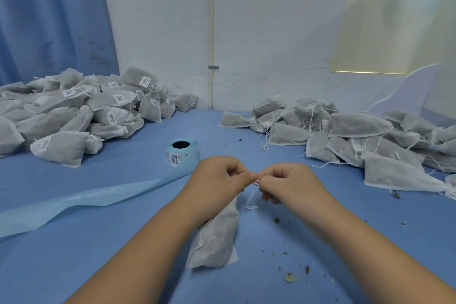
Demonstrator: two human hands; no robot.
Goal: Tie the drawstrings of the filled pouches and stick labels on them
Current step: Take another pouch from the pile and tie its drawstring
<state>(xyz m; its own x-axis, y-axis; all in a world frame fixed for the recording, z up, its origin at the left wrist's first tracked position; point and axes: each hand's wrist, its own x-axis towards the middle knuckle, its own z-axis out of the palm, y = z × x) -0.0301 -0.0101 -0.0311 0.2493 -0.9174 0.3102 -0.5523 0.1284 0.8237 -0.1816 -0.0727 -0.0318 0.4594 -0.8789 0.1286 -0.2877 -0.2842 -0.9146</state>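
Both hands, left hand (217, 177) and right hand (286, 181), pinch the string (251, 198) taut so the pouch (218, 232) knots shut before labelling.

Two hands (left hand (217, 177), right hand (291, 185)), one pouch (217, 237), one label roll (183, 155), two pouch heaps (labelled heap (74, 116), unlabelled heap (357, 136)).

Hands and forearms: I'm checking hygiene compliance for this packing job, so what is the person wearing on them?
Nothing that shows. The left hand and right hand are bare, with no gloves, rings or tape. The left forearm and right forearm are bare too, up to the frame's lower edge: no sleeve, watch or bracelet in view.
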